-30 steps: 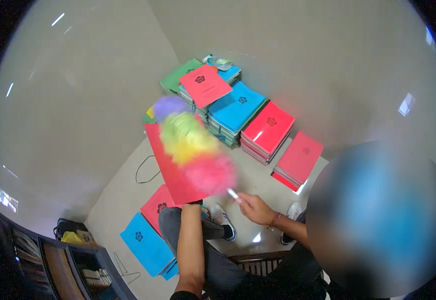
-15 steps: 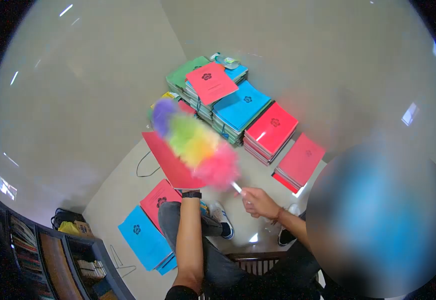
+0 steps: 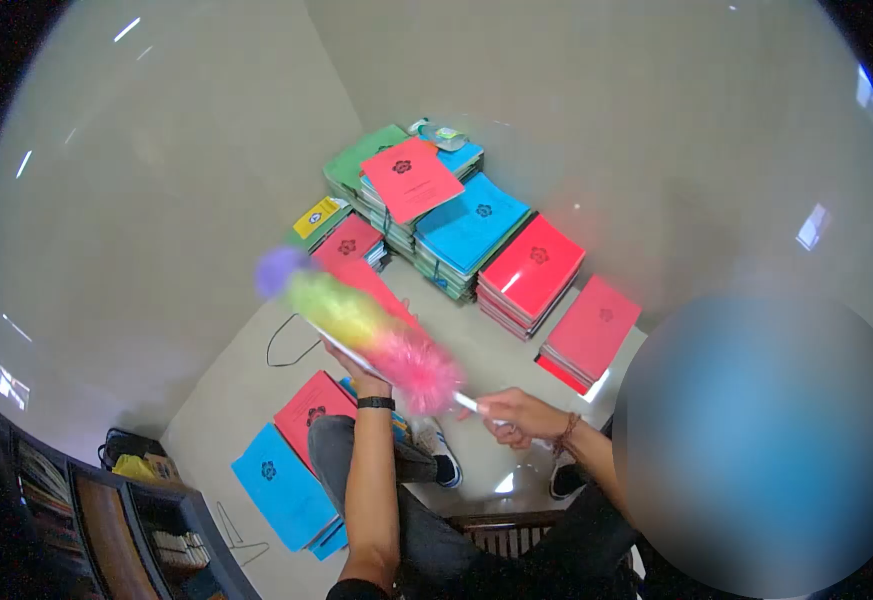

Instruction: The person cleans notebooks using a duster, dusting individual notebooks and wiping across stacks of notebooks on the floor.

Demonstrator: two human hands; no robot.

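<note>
My right hand [image 3: 518, 416] is closed round the white handle of a feather duster [image 3: 366, 328], whose fluffy head runs from purple through green and yellow to pink. The duster lies along a red-covered booklet [image 3: 388, 292] and hides much of it. My left hand [image 3: 360, 376] grips this booklet from below, its fingers partly hidden. The booklet is tilted, with its pale page edge towards me. Below my left forearm, a red booklet [image 3: 308, 402] and a blue booklet stack [image 3: 288, 485] lie on the floor.
Tied stacks of green, blue and red booklets [image 3: 471, 222] stand by the wall. Two red stacks [image 3: 533, 262] sit to their right. A dark bookshelf [image 3: 106, 510] is at lower left, near wire hangers [image 3: 241, 535]. A blurred round patch covers the lower right.
The duster has moved down and left along the booklet. My left hand has tilted the booklet, so its edge shows. My right hand has shifted slightly downward with the handle.
</note>
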